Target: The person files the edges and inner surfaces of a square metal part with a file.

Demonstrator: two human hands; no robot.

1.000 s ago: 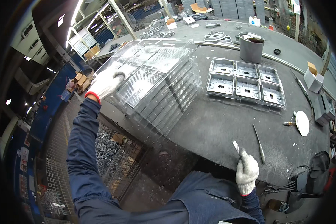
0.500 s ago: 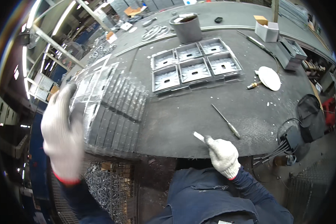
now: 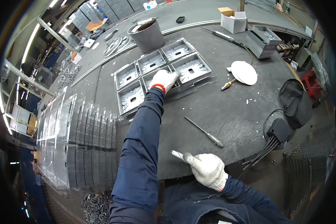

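Note:
My left hand (image 3: 165, 80), in a white knit glove, reaches across the bench to a clear plastic tray (image 3: 207, 81) of square metal castings. Its fingers curl over the front middle square metal casting (image 3: 148, 79) and grip it at the rim; the hand hides much of that part. Near the bench's front edge, my gloved right hand (image 3: 209, 170) is closed around a short whitish stick (image 3: 177, 154), which points up and left. A thin screwdriver-like tool (image 3: 204, 132) lies on the bench beyond the right hand.
Stacked clear plastic trays (image 3: 78, 145) stand on the left. Behind the castings is a grey bucket (image 3: 147, 36). White discs (image 3: 244, 72), a corded soldering-iron-like tool (image 3: 224, 36), a white box (image 3: 233, 21) and a black cable box (image 3: 278, 130) sit to the right.
My left hand has moved from the tray stack on the left to the castings. The right hand still holds the whitish stick. The whole view has shifted to the right.

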